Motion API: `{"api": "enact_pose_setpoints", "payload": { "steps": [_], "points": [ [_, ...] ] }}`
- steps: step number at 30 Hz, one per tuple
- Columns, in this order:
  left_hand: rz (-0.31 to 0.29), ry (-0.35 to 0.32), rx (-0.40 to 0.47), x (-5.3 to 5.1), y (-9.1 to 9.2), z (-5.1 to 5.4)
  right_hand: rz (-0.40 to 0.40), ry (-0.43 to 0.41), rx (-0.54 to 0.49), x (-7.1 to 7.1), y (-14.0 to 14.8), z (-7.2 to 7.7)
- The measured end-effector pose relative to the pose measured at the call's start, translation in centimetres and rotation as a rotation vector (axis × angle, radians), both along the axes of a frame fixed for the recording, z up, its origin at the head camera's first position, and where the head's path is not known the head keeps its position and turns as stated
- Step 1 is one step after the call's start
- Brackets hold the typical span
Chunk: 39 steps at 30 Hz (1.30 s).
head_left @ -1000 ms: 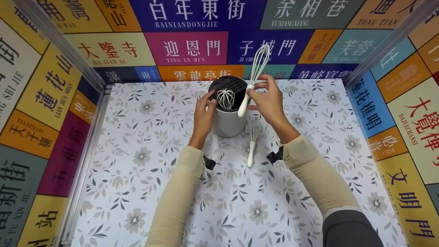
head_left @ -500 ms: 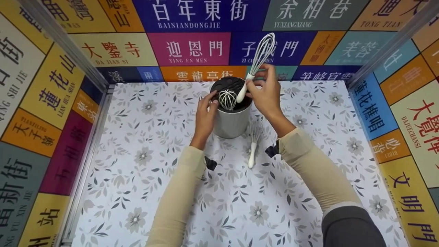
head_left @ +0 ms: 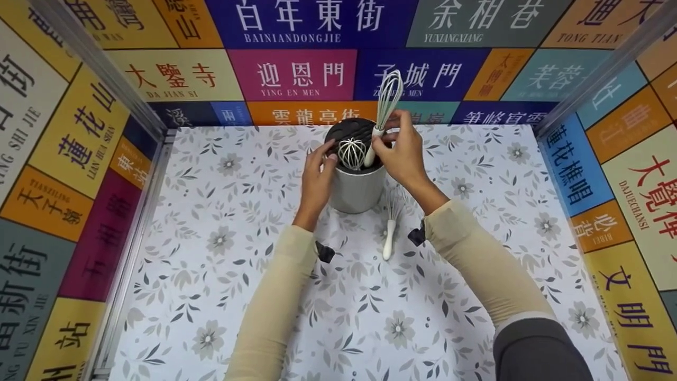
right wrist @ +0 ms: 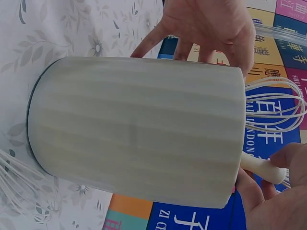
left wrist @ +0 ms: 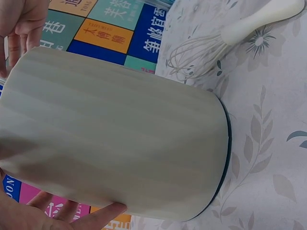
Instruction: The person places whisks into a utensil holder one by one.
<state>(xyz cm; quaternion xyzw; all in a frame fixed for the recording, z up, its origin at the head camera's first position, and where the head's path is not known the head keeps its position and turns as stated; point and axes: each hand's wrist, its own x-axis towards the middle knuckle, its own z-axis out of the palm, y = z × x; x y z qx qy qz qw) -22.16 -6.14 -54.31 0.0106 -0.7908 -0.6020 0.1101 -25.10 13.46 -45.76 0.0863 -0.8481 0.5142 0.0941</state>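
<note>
A pale grey ribbed cylindrical holder with a black slotted top stands upright on the table. One whisk stands in it, wires upward. The left hand rests along the holder's left side, fingers at the rim; the right wrist view shows this hand against the wall. The right hand pinches a second whisk near the top of its handle, wires up, and the handle's lower end is at the holder's opening. How deep it sits cannot be told.
A third whisk lies on the floral tablecloth in front of the holder, a little to the right, its handle toward the person. Panels with coloured printed signs enclose the back and both sides.
The right hand first raised its whisk and shifted it over the holder's top, then lowered it, bringing the handle into the opening. The left hand stays at the holder's side.
</note>
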Motion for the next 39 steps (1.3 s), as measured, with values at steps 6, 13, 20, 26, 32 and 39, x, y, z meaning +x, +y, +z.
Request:
{"api": "enact_pose_setpoints", "payload": {
  "steps": [6,13,20,26,32,39],
  "points": [
    [-0.008,0.009,-0.005,-0.01,-0.06,0.1,-0.007,-0.012,0.006,0.01,-0.06,-0.09],
    [-0.011,0.002,-0.001,-0.1,-0.05,0.06,0.008,0.014,0.018,0.18,-0.22,-0.28],
    [-0.006,-0.005,-0.007,-0.02,0.01,0.01,0.014,0.017,0.03,0.49,-0.39,-0.31],
    [-0.004,0.0,0.0,0.01,0.07,0.08,0.012,0.0,0.013,0.61,-0.41,-0.31],
    [-0.005,-0.002,-0.002,0.04,0.05,-0.07,0.014,0.006,-0.028,0.68,-0.47,-0.39],
    [-0.014,0.0,-0.011,0.13,-0.04,0.06,0.057,0.018,0.0,0.7,-0.16,-0.25]
  ]
}}
